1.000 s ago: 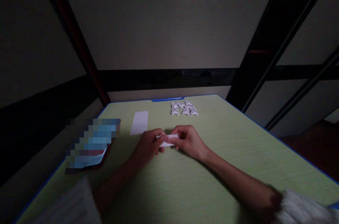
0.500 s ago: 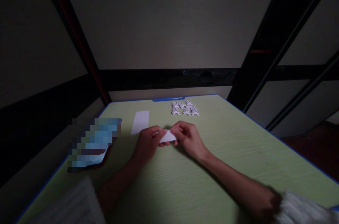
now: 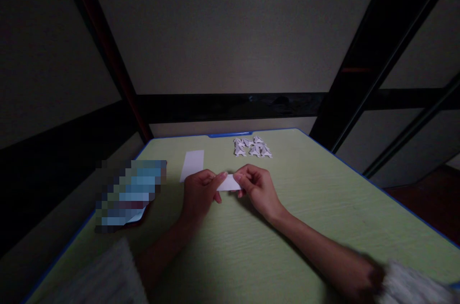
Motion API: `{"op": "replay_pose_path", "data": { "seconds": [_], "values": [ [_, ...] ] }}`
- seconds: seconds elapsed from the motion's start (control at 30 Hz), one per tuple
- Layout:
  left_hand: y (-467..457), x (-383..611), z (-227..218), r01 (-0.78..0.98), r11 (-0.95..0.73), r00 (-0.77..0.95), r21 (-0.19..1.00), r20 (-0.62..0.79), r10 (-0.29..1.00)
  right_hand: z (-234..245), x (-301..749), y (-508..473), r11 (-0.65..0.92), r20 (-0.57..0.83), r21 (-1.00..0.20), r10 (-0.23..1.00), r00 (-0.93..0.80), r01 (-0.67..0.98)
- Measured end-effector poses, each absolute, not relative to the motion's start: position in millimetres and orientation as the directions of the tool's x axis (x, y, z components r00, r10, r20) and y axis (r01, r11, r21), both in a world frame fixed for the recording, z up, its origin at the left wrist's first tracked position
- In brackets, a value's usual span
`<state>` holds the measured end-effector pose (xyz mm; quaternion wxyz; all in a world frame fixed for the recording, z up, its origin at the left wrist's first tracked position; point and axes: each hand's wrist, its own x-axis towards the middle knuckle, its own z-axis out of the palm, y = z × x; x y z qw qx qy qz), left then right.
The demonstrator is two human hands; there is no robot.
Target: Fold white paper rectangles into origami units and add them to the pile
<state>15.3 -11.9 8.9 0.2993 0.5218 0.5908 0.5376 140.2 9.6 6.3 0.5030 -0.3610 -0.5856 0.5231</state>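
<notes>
Between my two hands is a small piece of white paper (image 3: 230, 182), held up a little over the table and apparently folded. My left hand (image 3: 200, 193) pinches its left end, thumb on top and fingers beneath. At the right end, my right hand (image 3: 259, 189) grips the paper between thumb and curled fingers. Just beyond my left hand lies a flat white paper sheet (image 3: 192, 164). Several small folded paper figures (image 3: 253, 146) sit in a cluster farther back, past my right hand.
The pale green table (image 3: 316, 189) has a blue edge, with a blue handle-like strip (image 3: 230, 134) at the back. On the left lies a flat dark-edged object (image 3: 138, 193), blurred by pixelation. Dark-framed panels (image 3: 230, 30) stand close behind the table.
The paper in my hands has levelled out and turned slightly. My left thumb has shifted along it, and the left fingers beneath have opened a little. The view has shifted slightly.
</notes>
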Motion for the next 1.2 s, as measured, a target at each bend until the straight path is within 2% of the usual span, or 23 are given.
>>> {"op": "replay_pose_path", "data": {
  "seconds": [0.37, 0.57, 0.63, 0.8, 0.9, 1.2],
  "values": [
    [-13, 17, 9, 0.315, -0.131, -0.32, 0.94, 0.236, 0.918, 9, 140, 8, 0.199, 0.219, -0.974, 0.947, -0.233, -0.107],
    [-8, 7, 8, 0.24, -0.187, -0.494, 0.953, 0.285, 0.822, 5, 145, 13, 0.202, 0.216, -0.975, 0.96, -0.178, -0.092],
    [-7, 7, 8, 0.236, -0.219, -0.453, 0.947, 0.306, 0.837, 4, 146, 14, 0.206, 0.215, -0.976, 0.958, -0.188, -0.068],
    [-10, 16, 8, 0.28, -0.24, -0.219, 0.929, 0.306, 0.927, 0, 145, 12, 0.252, 0.232, -0.967, 0.931, -0.284, 0.038],
    [-10, 18, 6, 0.245, -0.224, -0.196, 0.944, 0.274, 0.942, -3, 145, 10, 0.295, 0.248, -0.95, 0.914, -0.321, 0.106],
    [-9, 18, 3, 0.257, -0.273, -0.174, 0.927, 0.322, 0.931, -2, 146, 9, 0.46, 0.382, -0.841, 0.877, -0.291, 0.285]
  ]
}}
